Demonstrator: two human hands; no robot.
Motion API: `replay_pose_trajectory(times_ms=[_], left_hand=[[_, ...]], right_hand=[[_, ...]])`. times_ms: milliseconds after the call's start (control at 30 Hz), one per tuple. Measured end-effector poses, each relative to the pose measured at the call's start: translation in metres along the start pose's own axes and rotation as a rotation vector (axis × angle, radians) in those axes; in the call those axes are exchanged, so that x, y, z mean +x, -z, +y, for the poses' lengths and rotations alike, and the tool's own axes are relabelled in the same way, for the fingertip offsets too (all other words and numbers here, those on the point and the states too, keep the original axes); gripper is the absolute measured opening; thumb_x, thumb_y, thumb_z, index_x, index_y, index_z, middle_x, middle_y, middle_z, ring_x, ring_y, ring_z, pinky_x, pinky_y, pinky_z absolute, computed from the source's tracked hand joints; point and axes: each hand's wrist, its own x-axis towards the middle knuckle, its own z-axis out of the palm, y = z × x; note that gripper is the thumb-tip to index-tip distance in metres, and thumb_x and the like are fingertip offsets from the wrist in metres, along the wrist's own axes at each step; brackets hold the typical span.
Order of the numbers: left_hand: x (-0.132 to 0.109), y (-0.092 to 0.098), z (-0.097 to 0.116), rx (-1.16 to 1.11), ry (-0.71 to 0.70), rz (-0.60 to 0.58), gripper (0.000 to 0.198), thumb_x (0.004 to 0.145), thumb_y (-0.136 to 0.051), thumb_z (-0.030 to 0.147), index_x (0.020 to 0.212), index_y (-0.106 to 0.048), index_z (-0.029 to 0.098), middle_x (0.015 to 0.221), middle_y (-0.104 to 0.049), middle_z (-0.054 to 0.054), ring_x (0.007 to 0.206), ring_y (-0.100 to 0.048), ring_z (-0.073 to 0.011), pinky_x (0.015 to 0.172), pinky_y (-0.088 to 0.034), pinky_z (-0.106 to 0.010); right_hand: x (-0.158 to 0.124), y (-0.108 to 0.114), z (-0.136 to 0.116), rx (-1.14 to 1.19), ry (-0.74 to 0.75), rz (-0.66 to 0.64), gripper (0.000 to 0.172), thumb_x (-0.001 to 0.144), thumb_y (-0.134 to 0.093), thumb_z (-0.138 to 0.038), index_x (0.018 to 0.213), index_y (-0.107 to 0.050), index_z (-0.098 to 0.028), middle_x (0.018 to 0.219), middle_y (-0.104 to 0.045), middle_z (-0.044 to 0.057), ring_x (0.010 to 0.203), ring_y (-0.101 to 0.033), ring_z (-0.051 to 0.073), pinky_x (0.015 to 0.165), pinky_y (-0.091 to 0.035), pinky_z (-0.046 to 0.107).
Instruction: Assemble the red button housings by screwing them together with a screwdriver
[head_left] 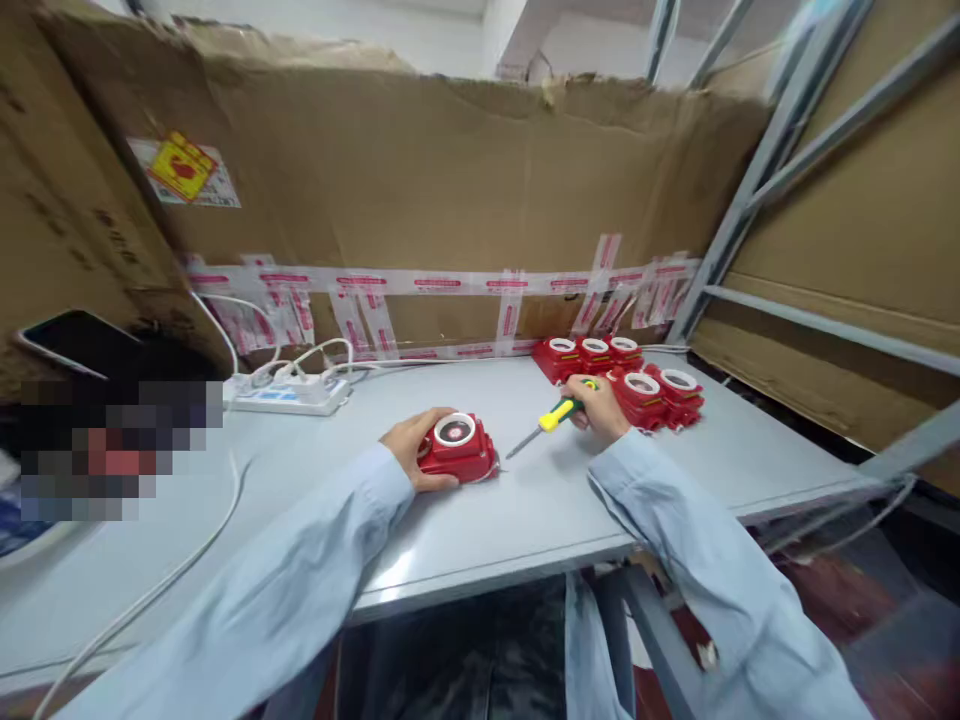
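Observation:
A red boxy device [470, 462] with a white ring and a dark round face on top rests on the grey-white table. My left hand [415, 450] grips it from the left side, thumb at the front and fingers behind. My right hand [598, 408] is closed around a screwdriver [556, 414] with a yellow and green handle. Its metal shaft points down and left, the tip just right of the device and apart from it. Several similar red devices [640, 398] stand grouped beyond and beside my right hand.
A white power strip [294, 394] with plugs and cables lies at the back left. One white cable [187, 562] runs along the table's left part. Cardboard walls [450, 180] taped at the bottom enclose the back. A metal frame [757, 190] stands on the right; a phone [81, 342] is at far left.

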Motion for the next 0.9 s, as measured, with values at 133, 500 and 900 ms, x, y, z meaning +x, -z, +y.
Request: replay_pose_trajectory(times_ms=[133,500,900], left_hand=[[-0.006,0.002,0.009,-0.008,0.016,-0.017,0.076,0.055,-0.075,0.045,0.121,-0.044,0.024,0.11,-0.063,-0.006,0.098,-0.061,-0.0255,0.084,-0.047,-0.035],[-0.007,0.005,0.003,0.023,-0.021,0.009,0.076,0.057,-0.075,0.045,0.122,-0.043,0.024,0.115,-0.061,-0.007,0.1,-0.06,-0.0265,0.087,-0.046,-0.039],[-0.009,0.003,0.001,0.051,-0.021,0.028,0.078,0.056,-0.076,0.046,0.123,-0.043,0.024,0.116,-0.061,-0.007,0.101,-0.06,-0.0274,0.087,-0.047,-0.039]], right_hand=[[-0.009,-0.003,-0.001,-0.041,-0.004,-0.02,0.012,0.053,-0.054,-0.025,0.046,-0.046,-0.019,0.03,-0.034,-0.008,0.023,-0.029,0.005,0.025,-0.016,0.019],[-0.007,-0.001,0.003,-0.318,0.244,0.12,0.011,0.061,-0.06,-0.026,0.06,-0.055,-0.016,0.053,-0.051,-0.003,0.045,-0.043,0.008,0.044,-0.033,0.021],[-0.042,0.011,0.021,-1.059,0.336,-0.214,0.028,0.072,-0.065,-0.031,0.096,-0.06,-0.017,0.086,-0.063,0.007,0.079,-0.055,0.019,0.072,-0.04,0.031]])
